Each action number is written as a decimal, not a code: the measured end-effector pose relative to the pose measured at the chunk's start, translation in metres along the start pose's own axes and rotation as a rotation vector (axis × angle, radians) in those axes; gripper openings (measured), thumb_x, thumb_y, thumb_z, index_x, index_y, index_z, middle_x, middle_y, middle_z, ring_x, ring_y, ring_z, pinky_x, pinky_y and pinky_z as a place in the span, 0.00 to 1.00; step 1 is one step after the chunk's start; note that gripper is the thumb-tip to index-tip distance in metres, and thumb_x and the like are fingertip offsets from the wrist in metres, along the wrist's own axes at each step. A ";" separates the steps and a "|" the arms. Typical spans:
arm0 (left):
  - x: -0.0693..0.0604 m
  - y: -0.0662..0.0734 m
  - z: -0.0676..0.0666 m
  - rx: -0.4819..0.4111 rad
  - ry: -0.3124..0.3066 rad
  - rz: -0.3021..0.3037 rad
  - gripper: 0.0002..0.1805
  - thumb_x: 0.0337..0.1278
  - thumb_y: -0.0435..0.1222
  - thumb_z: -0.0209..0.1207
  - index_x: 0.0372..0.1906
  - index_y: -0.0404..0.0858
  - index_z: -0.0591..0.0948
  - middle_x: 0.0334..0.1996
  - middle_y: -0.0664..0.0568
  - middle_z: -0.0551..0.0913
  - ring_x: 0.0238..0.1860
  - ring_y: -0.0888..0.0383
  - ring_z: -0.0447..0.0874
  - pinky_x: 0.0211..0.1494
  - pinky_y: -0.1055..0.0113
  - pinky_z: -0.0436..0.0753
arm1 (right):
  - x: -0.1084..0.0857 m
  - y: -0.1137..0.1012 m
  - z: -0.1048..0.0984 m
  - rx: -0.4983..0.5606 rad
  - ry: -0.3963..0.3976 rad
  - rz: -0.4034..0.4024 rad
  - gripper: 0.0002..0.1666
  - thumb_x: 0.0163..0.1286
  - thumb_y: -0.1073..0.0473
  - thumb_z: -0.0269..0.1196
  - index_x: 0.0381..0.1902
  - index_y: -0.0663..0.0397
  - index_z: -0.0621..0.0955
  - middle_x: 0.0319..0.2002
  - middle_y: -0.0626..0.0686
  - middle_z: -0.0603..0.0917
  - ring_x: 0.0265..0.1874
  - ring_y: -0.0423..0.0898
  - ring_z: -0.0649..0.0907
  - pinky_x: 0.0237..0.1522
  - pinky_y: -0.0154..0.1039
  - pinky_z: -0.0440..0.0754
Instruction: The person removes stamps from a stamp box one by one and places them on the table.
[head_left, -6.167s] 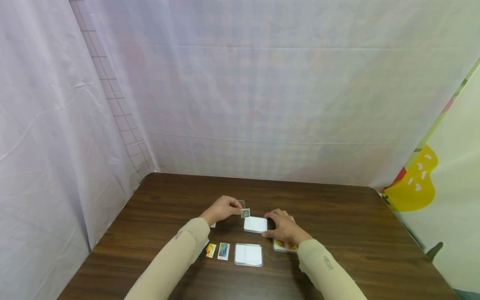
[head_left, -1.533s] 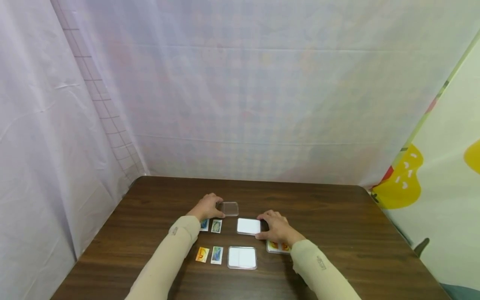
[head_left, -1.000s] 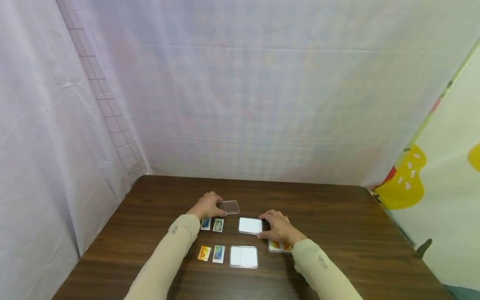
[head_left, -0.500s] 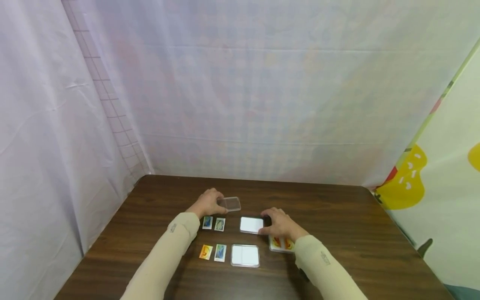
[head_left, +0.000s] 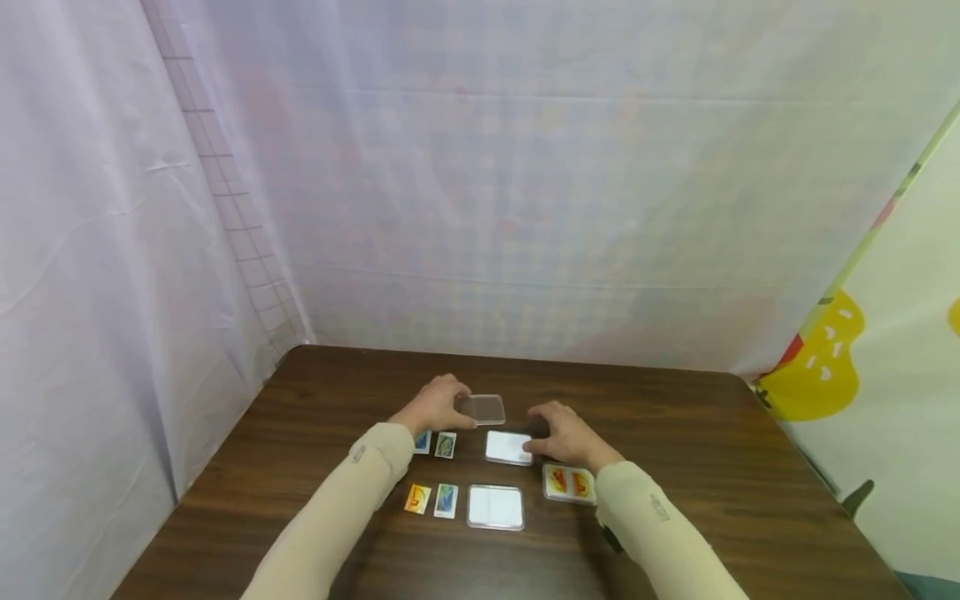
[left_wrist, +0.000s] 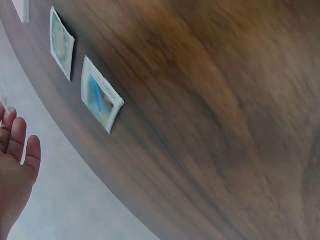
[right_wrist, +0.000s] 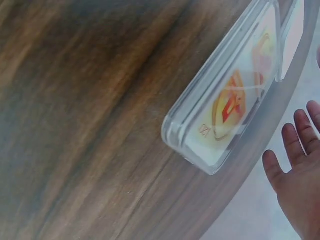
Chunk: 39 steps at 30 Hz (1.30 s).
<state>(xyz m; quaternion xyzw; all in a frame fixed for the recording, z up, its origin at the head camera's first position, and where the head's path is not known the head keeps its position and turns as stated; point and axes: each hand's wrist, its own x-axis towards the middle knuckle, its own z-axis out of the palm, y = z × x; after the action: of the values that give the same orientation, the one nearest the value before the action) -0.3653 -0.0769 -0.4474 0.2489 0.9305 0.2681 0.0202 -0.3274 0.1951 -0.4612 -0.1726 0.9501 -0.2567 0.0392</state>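
My left hand [head_left: 435, 403] pinches a clear plastic lid [head_left: 487, 409] by its left edge, holding it above the table behind a white-lined case base [head_left: 507, 448]. Over the right side of that base hovers my right hand [head_left: 566, 433], fingers spread and relaxed; its thumb tip overlaps the base's corner, and contact is unclear. In the right wrist view the fingers [right_wrist: 295, 145] curve loosely, with nothing between them. Left of the base lie a blue stamp [left_wrist: 101, 97] and a greenish stamp [left_wrist: 61, 42]. The lid is barely visible in the left wrist view.
Nearer me lie an orange stamp [head_left: 417, 498], a blue-green stamp [head_left: 446, 501] and another white-lined case [head_left: 496, 507]. A lidded clear case [head_left: 569, 484] with two orange stamps sits right, under my right forearm's inner side. The brown table [head_left: 360, 383] meets a curtain behind.
Earlier my left hand held a greenish stamp, which now lies left of the base. It has since picked up the clear lid and brought it rightward. My right hand has loosened from the base.
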 end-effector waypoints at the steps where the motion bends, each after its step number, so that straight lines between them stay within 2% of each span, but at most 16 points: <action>1: 0.000 0.003 0.001 -0.001 -0.005 0.008 0.29 0.50 0.48 0.73 0.55 0.36 0.82 0.45 0.50 0.76 0.47 0.52 0.71 0.55 0.53 0.71 | 0.001 0.000 0.000 0.003 0.006 -0.003 0.35 0.61 0.50 0.72 0.62 0.60 0.76 0.62 0.61 0.74 0.63 0.61 0.71 0.63 0.59 0.67; 7: 0.003 0.016 0.010 0.012 -0.040 0.054 0.29 0.50 0.47 0.72 0.56 0.36 0.81 0.47 0.49 0.76 0.49 0.51 0.71 0.53 0.55 0.73 | 0.003 0.000 -0.002 0.019 0.029 -0.017 0.38 0.59 0.50 0.74 0.63 0.62 0.75 0.60 0.61 0.75 0.60 0.60 0.73 0.61 0.59 0.70; 15: 0.007 0.023 0.023 0.037 -0.051 0.101 0.28 0.47 0.48 0.73 0.52 0.38 0.83 0.44 0.54 0.76 0.46 0.56 0.71 0.52 0.59 0.72 | 0.006 0.000 0.000 0.029 0.033 -0.037 0.41 0.56 0.48 0.75 0.63 0.61 0.75 0.60 0.60 0.75 0.59 0.58 0.73 0.61 0.57 0.70; 20: 0.009 0.027 0.029 0.046 -0.057 0.126 0.30 0.46 0.49 0.73 0.53 0.38 0.83 0.45 0.53 0.77 0.47 0.56 0.72 0.55 0.59 0.72 | 0.006 0.001 0.001 0.034 0.023 -0.048 0.42 0.55 0.48 0.76 0.64 0.61 0.75 0.60 0.60 0.75 0.59 0.57 0.73 0.60 0.57 0.71; 24: 0.009 0.030 0.032 0.059 -0.074 0.130 0.29 0.48 0.50 0.73 0.54 0.38 0.83 0.46 0.53 0.77 0.48 0.56 0.72 0.57 0.58 0.72 | 0.007 0.002 0.002 0.015 0.015 -0.058 0.41 0.54 0.47 0.76 0.62 0.60 0.76 0.59 0.59 0.76 0.57 0.56 0.74 0.59 0.57 0.72; 31: 0.007 0.034 0.033 0.089 -0.078 0.149 0.28 0.48 0.50 0.73 0.52 0.40 0.83 0.45 0.54 0.78 0.46 0.57 0.71 0.53 0.61 0.73 | 0.005 0.001 0.002 -0.004 -0.007 -0.075 0.40 0.54 0.47 0.76 0.61 0.61 0.78 0.54 0.57 0.78 0.54 0.56 0.76 0.57 0.57 0.73; 39: 0.006 0.031 0.036 0.094 -0.102 0.151 0.29 0.46 0.50 0.73 0.53 0.40 0.83 0.45 0.54 0.77 0.45 0.59 0.71 0.53 0.62 0.72 | 0.004 0.000 0.005 -0.003 -0.021 -0.037 0.37 0.53 0.47 0.77 0.58 0.57 0.80 0.53 0.53 0.79 0.53 0.53 0.76 0.57 0.54 0.73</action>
<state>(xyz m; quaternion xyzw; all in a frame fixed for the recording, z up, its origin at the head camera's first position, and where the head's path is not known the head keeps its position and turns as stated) -0.3510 -0.0340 -0.4619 0.3325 0.9183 0.2117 0.0357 -0.3300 0.1913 -0.4655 -0.1928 0.9467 -0.2542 0.0440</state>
